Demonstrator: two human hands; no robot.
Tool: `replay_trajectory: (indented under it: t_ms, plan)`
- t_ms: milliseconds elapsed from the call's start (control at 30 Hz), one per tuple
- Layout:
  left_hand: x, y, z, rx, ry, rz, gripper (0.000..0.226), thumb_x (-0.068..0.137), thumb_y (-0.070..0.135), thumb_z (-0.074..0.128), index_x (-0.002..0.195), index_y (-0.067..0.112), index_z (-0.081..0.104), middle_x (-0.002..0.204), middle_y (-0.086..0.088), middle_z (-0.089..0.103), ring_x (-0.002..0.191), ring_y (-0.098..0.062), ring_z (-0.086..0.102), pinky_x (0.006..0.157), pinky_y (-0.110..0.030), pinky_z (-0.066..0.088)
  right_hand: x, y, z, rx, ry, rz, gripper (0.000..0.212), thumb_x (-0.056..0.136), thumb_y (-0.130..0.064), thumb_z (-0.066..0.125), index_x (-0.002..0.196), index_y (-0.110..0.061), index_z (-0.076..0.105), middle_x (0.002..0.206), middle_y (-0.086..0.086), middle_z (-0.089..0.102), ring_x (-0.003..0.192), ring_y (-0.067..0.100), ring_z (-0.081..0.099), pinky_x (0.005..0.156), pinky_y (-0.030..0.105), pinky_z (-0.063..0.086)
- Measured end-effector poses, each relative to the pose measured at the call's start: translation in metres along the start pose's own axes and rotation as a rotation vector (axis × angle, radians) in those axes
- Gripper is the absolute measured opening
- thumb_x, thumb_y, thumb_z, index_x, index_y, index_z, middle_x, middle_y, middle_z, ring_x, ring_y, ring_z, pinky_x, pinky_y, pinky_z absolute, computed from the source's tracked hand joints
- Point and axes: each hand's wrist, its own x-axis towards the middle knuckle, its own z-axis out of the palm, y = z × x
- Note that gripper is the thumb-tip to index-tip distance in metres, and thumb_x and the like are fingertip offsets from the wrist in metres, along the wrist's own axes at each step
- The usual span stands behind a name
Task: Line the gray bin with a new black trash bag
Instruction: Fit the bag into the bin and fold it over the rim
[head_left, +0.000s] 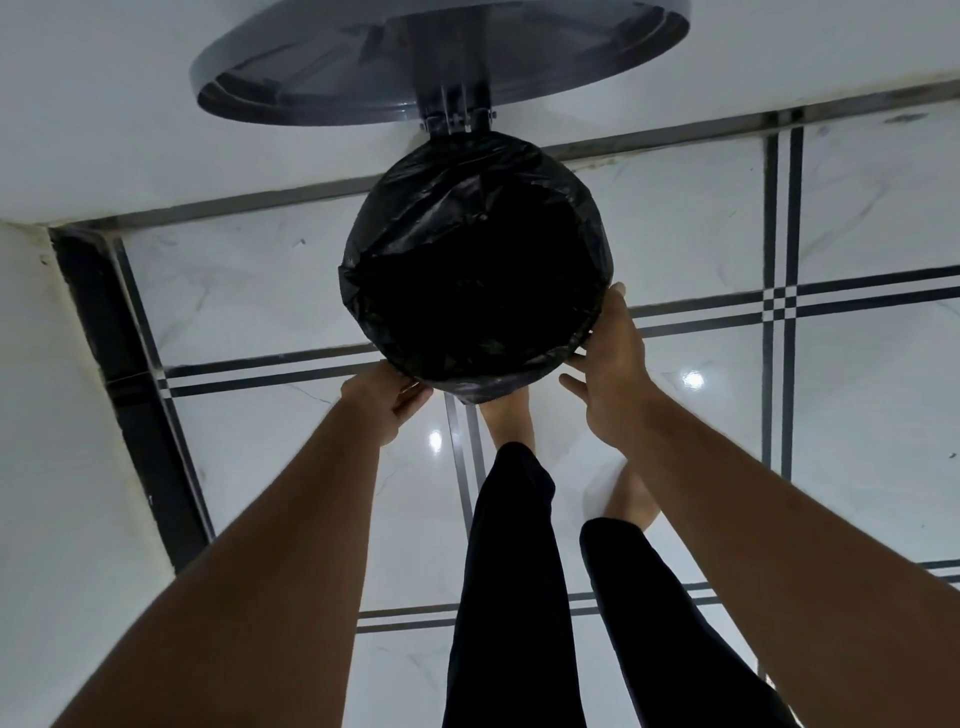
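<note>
Head view: a glossy white marble-tiled floor (857, 218) with dark lines is seen. On it stands the round gray plastic bin, its hinged lid (363, 57) raised, its rim covered by the crinkled black plastic trash bag (467, 218). The bag's near edge is pinched by the left hand (387, 402); the right hand (613, 364), fingers straight, is pressed against it. The film could be torn, or slipped off the far rim, if tugged hard.
</note>
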Motion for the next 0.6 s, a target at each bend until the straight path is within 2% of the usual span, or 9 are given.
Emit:
replay_trajectory:
  t_ms: [67, 133, 233, 300, 333, 400, 467, 533, 600]
  plan:
    - [0.000, 0.011, -0.003, -0.018, 0.010, -0.002, 0.022, 0.105, 0.001, 0.054, 0.124, 0.002, 0.064, 0.105, -0.011, 0.077, 0.093, -0.017, 0.075, 0.070, -0.027, 0.064, 0.003, 0.000, 0.000, 0.005, -0.019, 0.009, 0.068, 0.115, -0.066, 0.024, 0.169, -0.029, 0.042, 0.168, 0.002, 0.051, 0.155, 0.030, 0.048, 0.131, 0.055, 0.033]
    - [0.003, 0.018, -0.007, -0.002, 0.075, 0.009, 0.029, 0.105, -0.001, 0.046, 0.128, 0.002, 0.064, 0.123, -0.017, 0.075, 0.112, -0.025, 0.074, 0.085, -0.035, 0.062, 0.005, -0.003, -0.001, -0.012, 0.011, 0.010, 0.068, 0.114, -0.068, 0.025, 0.166, -0.029, 0.047, 0.161, 0.001, 0.057, 0.152, 0.028, 0.051, 0.130, 0.054, 0.034]
    - [-0.016, 0.025, -0.005, -0.012, 0.297, 0.138, 0.038, 0.105, 0.017, 0.045, 0.139, 0.007, 0.058, 0.141, -0.014, 0.064, 0.129, -0.031, 0.064, 0.095, -0.040, 0.054, 0.009, -0.009, -0.002, -0.079, 0.050, -0.019, 0.065, 0.114, -0.067, 0.026, 0.156, -0.028, 0.056, 0.138, -0.004, 0.064, 0.134, 0.023, 0.060, 0.112, 0.044, 0.044]
    - [-0.040, 0.019, 0.005, 0.085, 0.585, 0.481, 0.033, 0.096, 0.022, 0.050, 0.123, 0.007, 0.062, 0.118, -0.010, 0.067, 0.111, -0.029, 0.066, 0.093, -0.037, 0.053, 0.011, -0.013, -0.002, -0.121, 0.102, -0.058, 0.064, 0.114, -0.064, 0.029, 0.152, -0.023, 0.060, 0.130, -0.003, 0.065, 0.119, 0.021, 0.061, 0.094, 0.038, 0.044]
    - [-0.057, 0.015, 0.012, 0.177, 0.630, 0.741, 0.026, 0.092, 0.023, 0.051, 0.111, 0.009, 0.060, 0.103, -0.005, 0.064, 0.095, -0.023, 0.063, 0.088, -0.035, 0.052, 0.012, -0.013, -0.002, -0.146, 0.143, -0.088, 0.063, 0.114, -0.062, 0.030, 0.149, -0.020, 0.061, 0.128, -0.001, 0.065, 0.115, 0.022, 0.061, 0.089, 0.035, 0.045]
    - [-0.087, 0.007, 0.029, 0.459, 0.419, 1.181, 0.010, 0.091, 0.020, 0.055, 0.098, 0.013, 0.054, 0.086, 0.002, 0.058, 0.076, -0.015, 0.054, 0.072, -0.025, 0.047, 0.019, -0.012, -0.002, -0.188, 0.227, -0.174, 0.062, 0.113, -0.059, 0.035, 0.147, -0.014, 0.060, 0.133, 0.003, 0.067, 0.119, 0.023, 0.063, 0.092, 0.037, 0.050]
    - [-0.080, -0.002, 0.048, 0.762, 0.069, 1.344, 0.005, 0.094, 0.016, 0.057, 0.096, 0.012, 0.054, 0.083, 0.001, 0.057, 0.074, -0.014, 0.055, 0.067, -0.023, 0.047, 0.030, -0.011, -0.002, -0.242, 0.281, -0.294, 0.065, 0.111, -0.060, 0.036, 0.148, -0.011, 0.058, 0.141, 0.006, 0.067, 0.131, 0.027, 0.063, 0.110, 0.046, 0.052]
    - [-0.048, -0.008, 0.071, 0.986, -0.047, 1.310, 0.017, 0.096, 0.022, 0.055, 0.107, 0.010, 0.060, 0.098, -0.004, 0.063, 0.087, -0.021, 0.062, 0.077, -0.037, 0.055, 0.037, -0.015, -0.001, -0.318, 0.263, -0.395, 0.073, 0.108, -0.063, 0.033, 0.156, -0.012, 0.052, 0.153, 0.008, 0.062, 0.143, 0.029, 0.057, 0.120, 0.052, 0.047]
    - [-0.005, -0.006, 0.095, 1.120, 0.055, 1.043, 0.045, 0.101, 0.035, 0.048, 0.136, 0.008, 0.056, 0.134, -0.016, 0.059, 0.120, -0.035, 0.059, 0.102, -0.047, 0.051, 0.049, -0.021, 0.001, -0.393, 0.212, -0.486, 0.076, 0.109, -0.063, 0.028, 0.167, -0.016, 0.041, 0.169, 0.008, 0.050, 0.157, 0.028, 0.044, 0.130, 0.052, 0.035]
